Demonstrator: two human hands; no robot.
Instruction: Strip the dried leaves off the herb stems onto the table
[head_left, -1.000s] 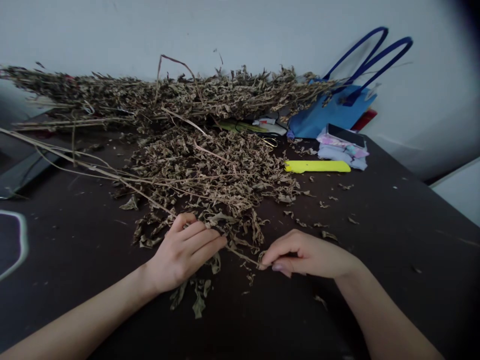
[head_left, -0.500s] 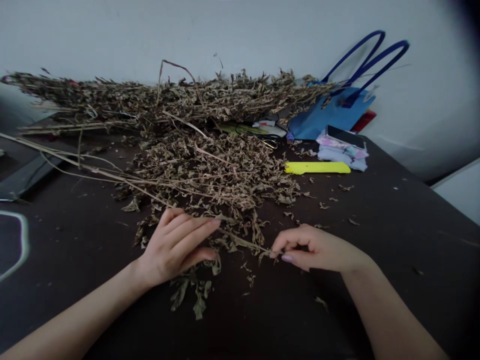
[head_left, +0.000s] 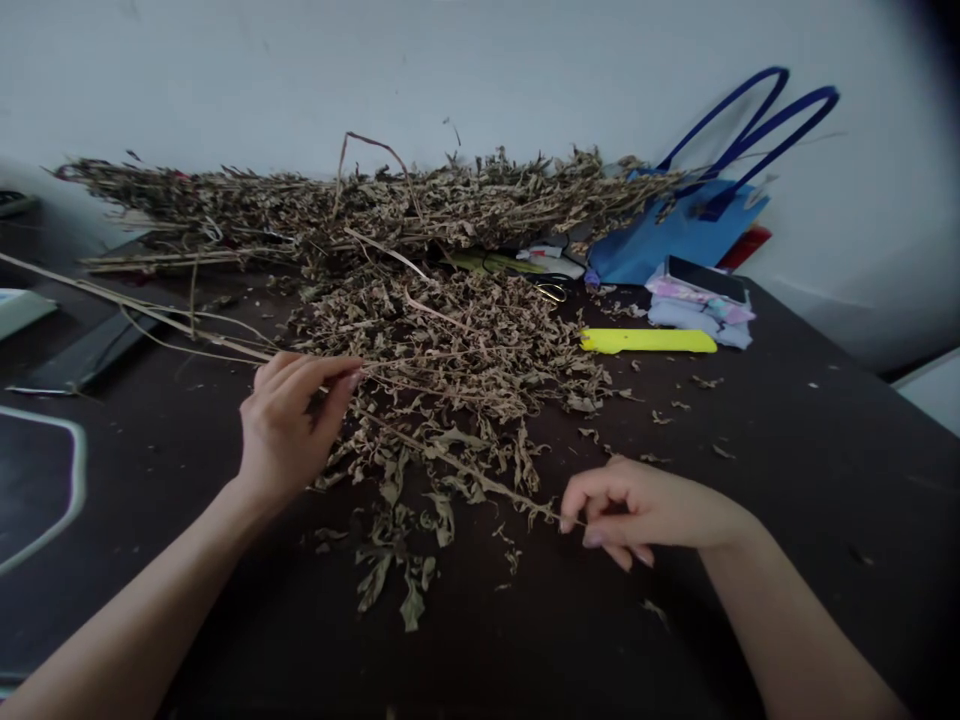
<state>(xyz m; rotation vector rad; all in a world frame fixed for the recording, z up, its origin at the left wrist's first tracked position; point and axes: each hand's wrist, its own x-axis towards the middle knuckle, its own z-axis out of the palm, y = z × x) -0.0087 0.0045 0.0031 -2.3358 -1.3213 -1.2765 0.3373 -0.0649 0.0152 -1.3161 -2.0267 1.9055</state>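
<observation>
A long dried plant stem [head_left: 450, 462] runs slantwise over the near side of the crumpled leaf pile [head_left: 450, 330]. My right hand [head_left: 645, 510] pinches its thin right end between thumb and fingertips. Farther up to the left, my left hand [head_left: 289, 425] is closed with thumb and index finger together around the stem; the exact contact is partly hidden by the fingers. Bare stems [head_left: 187, 325] reach out to the left behind that hand. Below the stem, a few larger greenish dried leaves [head_left: 397, 545] lie on the dark table.
A big heap of dried leafy stalks [head_left: 450, 205] lies along the wall. To its right stands a blue bag [head_left: 675, 235] with looped handles. Nearby are scissors [head_left: 553, 291], a yellow cutter-like tool [head_left: 649, 341] and a phone [head_left: 705, 278] on a tissue pack [head_left: 701, 315].
My left hand has moved left and away from me along the stem, its fingers now curled. My right hand still pinches the stem's end. The view has shifted slightly.
</observation>
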